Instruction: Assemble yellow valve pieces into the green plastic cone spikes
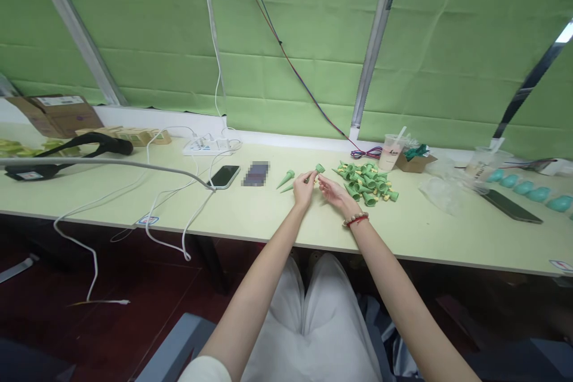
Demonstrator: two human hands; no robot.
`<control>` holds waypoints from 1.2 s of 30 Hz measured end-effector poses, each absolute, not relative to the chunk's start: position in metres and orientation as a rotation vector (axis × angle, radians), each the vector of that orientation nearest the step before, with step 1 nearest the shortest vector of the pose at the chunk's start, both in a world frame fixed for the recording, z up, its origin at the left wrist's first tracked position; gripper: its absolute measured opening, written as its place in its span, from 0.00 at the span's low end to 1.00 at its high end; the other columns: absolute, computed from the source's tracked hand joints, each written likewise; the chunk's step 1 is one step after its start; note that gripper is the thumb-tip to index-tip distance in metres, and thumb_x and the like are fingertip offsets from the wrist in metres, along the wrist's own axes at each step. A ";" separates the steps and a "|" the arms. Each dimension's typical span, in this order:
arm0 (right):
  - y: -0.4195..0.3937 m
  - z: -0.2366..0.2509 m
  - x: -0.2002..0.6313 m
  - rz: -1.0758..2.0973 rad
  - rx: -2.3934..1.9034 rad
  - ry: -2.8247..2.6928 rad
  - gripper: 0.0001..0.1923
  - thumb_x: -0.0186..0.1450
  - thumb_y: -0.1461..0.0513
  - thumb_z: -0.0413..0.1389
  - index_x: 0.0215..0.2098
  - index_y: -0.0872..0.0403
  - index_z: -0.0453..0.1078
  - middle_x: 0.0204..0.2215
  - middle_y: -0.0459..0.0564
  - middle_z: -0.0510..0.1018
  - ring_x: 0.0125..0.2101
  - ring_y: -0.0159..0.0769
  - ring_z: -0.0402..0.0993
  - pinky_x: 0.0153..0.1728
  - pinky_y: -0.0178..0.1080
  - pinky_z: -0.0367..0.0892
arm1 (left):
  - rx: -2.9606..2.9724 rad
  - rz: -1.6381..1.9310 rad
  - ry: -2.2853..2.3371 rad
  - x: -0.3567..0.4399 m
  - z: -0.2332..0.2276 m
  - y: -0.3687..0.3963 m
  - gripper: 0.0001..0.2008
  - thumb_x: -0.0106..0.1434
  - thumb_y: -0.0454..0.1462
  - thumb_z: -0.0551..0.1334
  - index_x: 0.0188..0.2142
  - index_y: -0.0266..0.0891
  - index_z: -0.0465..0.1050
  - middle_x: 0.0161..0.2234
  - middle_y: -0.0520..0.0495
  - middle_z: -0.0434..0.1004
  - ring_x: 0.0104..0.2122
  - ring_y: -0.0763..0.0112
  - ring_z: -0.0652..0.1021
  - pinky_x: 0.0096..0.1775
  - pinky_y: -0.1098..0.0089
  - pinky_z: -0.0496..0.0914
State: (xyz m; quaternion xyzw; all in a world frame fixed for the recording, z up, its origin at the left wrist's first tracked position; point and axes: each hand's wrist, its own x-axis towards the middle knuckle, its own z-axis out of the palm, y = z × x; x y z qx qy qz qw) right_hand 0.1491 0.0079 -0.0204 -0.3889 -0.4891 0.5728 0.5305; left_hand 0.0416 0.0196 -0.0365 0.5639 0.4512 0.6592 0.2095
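Note:
My left hand (304, 189) is closed round a small green cone-shaped piece (319, 168), its wide end showing above the fingertips. Close by, my right hand (333, 192) has its fingers bent in a pinch just below that end; whatever is between them is too small to make out. Left of my left hand lie two green cones, one (285, 178) pointing toward the front left and another (287, 189) partly behind the hand. A heap of green cones with yellow bits (367, 182) spreads beyond my right hand.
Left on the table (250, 215) lie a phone (224, 176), a blurred dark rectangle (256, 173), white cables and a power strip (206, 146). To the right are a drink cup (391, 152), small box (416, 162), plastic bag (441, 192), dark phone (511, 206) and several teal pieces (538, 194).

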 end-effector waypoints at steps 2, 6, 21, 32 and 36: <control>0.007 -0.023 0.148 1.277 -0.933 -1.171 0.12 0.51 0.55 0.61 0.26 0.54 0.66 0.23 0.43 0.70 0.22 0.25 0.66 0.19 0.26 0.64 | 1.540 1.822 1.287 0.041 -0.036 0.020 0.13 0.56 0.43 0.59 0.32 0.37 0.78 0.33 0.44 0.78 0.33 0.69 0.75 0.38 0.70 0.65; 0.005 -0.028 0.145 1.034 -0.960 -1.198 0.16 0.47 0.55 0.62 0.23 0.53 0.60 0.24 0.43 0.68 0.24 0.27 0.66 0.16 0.26 0.61 | 1.530 1.784 1.333 0.040 -0.038 0.020 0.12 0.54 0.43 0.61 0.31 0.38 0.78 0.33 0.43 0.78 0.33 0.67 0.75 0.38 0.69 0.65; 0.007 -0.026 0.147 1.348 -0.964 -1.201 0.13 0.53 0.55 0.59 0.32 0.55 0.70 0.31 0.49 0.75 0.23 0.27 0.70 0.21 0.30 0.68 | 1.549 1.751 1.325 0.038 -0.036 0.017 0.11 0.56 0.41 0.60 0.33 0.39 0.78 0.33 0.44 0.78 0.33 0.68 0.75 0.38 0.69 0.65; 0.004 -0.030 0.141 0.931 -1.027 -1.158 0.13 0.49 0.57 0.59 0.24 0.52 0.59 0.22 0.41 0.66 0.21 0.26 0.63 0.14 0.26 0.59 | 1.545 1.755 1.249 0.042 -0.041 0.021 0.11 0.53 0.42 0.62 0.31 0.38 0.78 0.32 0.44 0.79 0.31 0.68 0.75 0.35 0.70 0.66; 0.005 -0.028 0.142 1.011 -1.059 -1.135 0.11 0.50 0.56 0.57 0.27 0.54 0.63 0.26 0.44 0.71 0.23 0.28 0.67 0.15 0.27 0.61 | 1.513 1.795 1.248 0.041 -0.039 0.021 0.11 0.54 0.41 0.61 0.31 0.37 0.78 0.32 0.44 0.78 0.33 0.68 0.75 0.36 0.69 0.66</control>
